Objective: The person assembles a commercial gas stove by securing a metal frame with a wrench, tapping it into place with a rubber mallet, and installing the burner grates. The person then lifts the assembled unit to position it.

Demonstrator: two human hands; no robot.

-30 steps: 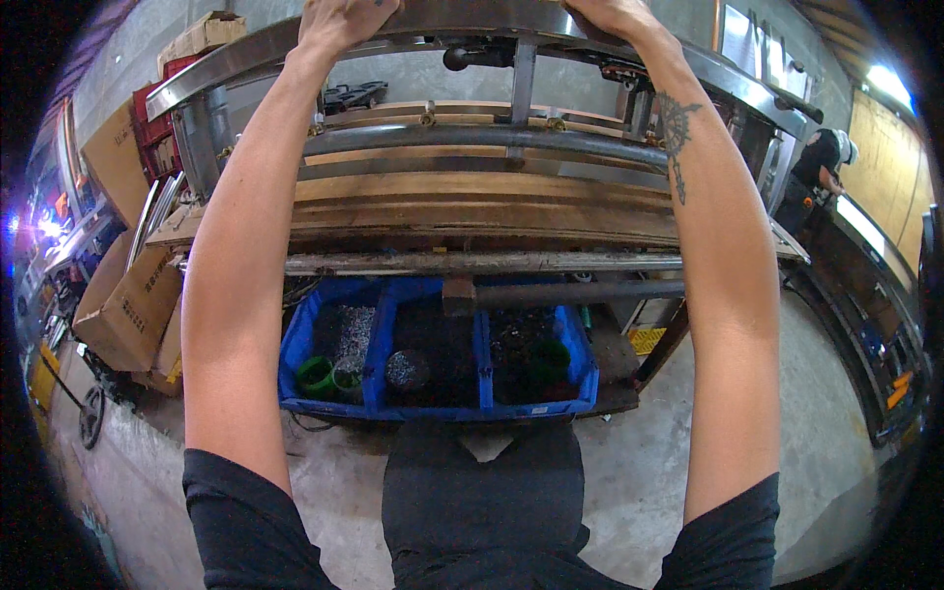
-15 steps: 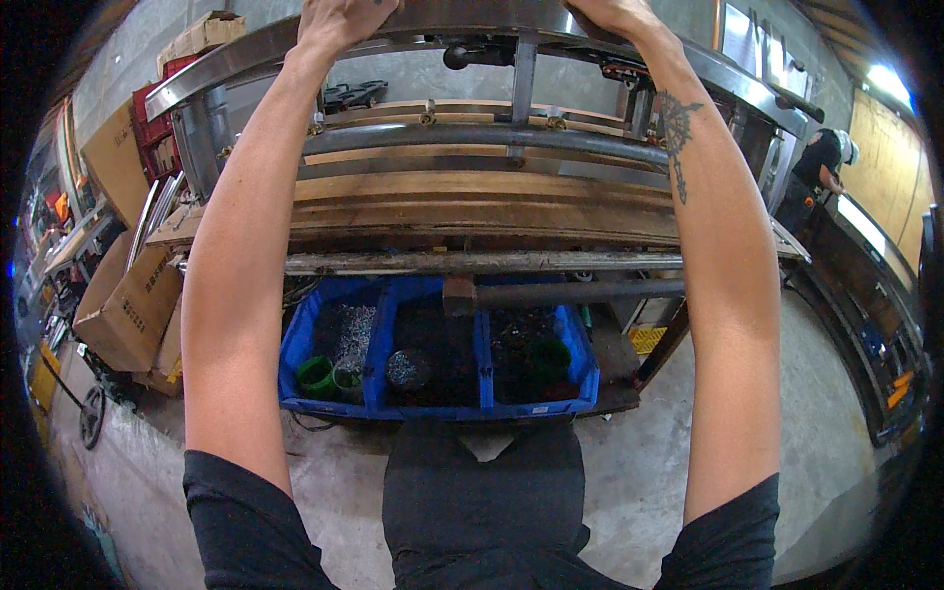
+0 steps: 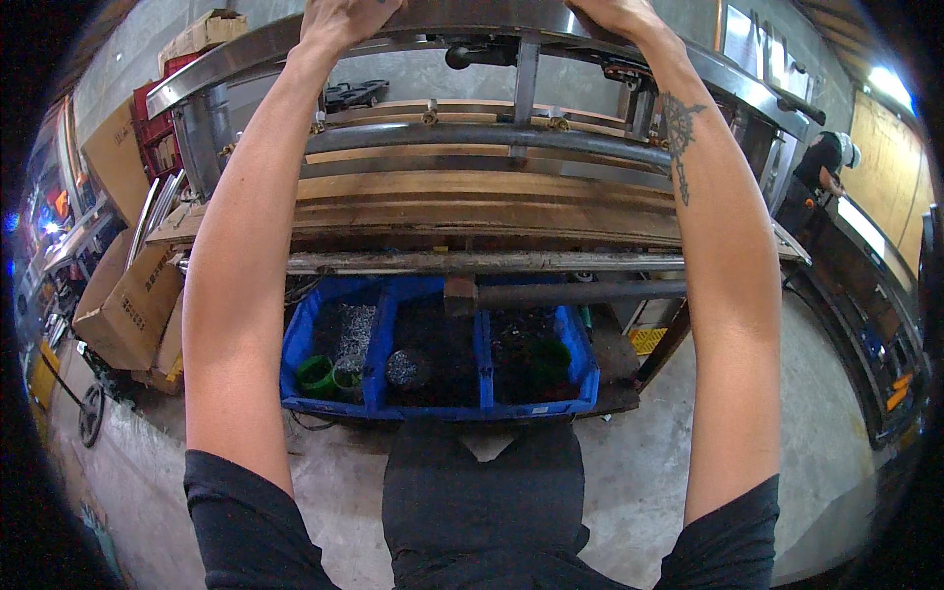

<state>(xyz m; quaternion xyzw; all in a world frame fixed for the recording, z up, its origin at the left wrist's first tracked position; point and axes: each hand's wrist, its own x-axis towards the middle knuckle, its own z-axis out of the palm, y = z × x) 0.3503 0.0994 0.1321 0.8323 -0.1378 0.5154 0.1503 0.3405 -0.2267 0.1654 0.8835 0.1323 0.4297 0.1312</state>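
Both of my arms reach forward to a metal-topped workbench (image 3: 462, 18). At the top edge of the picture my left hand (image 3: 344, 20) is at the bench's front edge, left of the middle. My right hand (image 3: 618, 16) is at the same edge, right of the middle. The frame cuts off the fingers of both hands, so their hold and anything in them stay out of sight. Below the bench top run a metal pipe (image 3: 472, 136) and a shelf of wooden boards (image 3: 472, 197).
Blue bins (image 3: 485, 379) with small metal parts and green cups sit under the shelf. Cardboard boxes (image 3: 128, 305) stand at the left. On the far right another person (image 3: 824, 162) bends over a dark bench (image 3: 865, 324). The floor (image 3: 334, 492) is concrete.
My hands and arms stay almost where they were. A bright bluish light now shows at the far left.
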